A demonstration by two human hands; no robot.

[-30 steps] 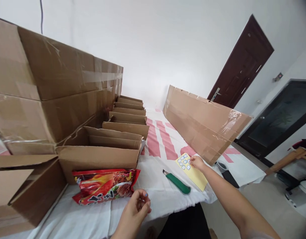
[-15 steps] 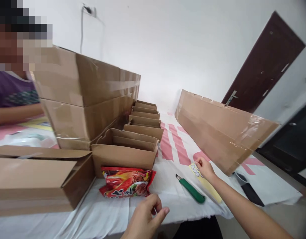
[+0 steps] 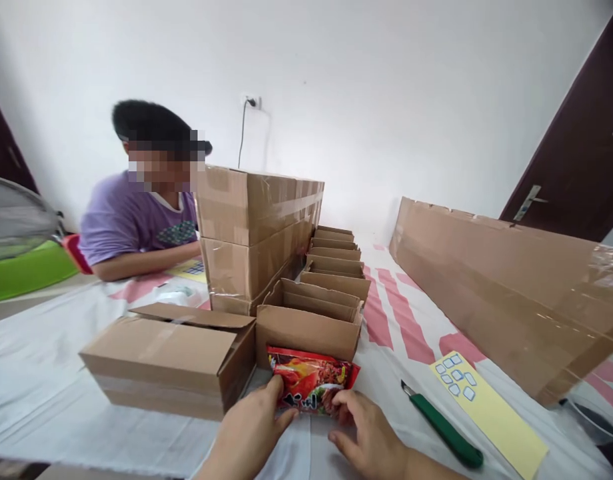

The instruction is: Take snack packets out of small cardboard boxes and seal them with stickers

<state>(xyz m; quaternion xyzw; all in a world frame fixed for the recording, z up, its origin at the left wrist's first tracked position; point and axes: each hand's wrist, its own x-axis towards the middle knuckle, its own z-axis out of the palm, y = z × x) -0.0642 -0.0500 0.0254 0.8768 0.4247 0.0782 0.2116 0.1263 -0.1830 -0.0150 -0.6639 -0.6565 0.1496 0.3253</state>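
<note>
Head view: the packet (image 3: 311, 380) is held flat on the table (image 3: 46, 373), long axis running nine to three. It lies at twelve o'clock from both hands. The left hand (image 3: 251, 430) is closed on its near left corner, and the right hand (image 3: 369, 437) on its near right edge. Just beyond it, at twelve, an open box (image 3: 306, 331) is set, its inside mostly hidden. A knife (image 3: 442, 427) is seen at three.

Left grip (image 3: 252, 428), right grip (image 3: 370, 435) (seemingly bare).
</note>
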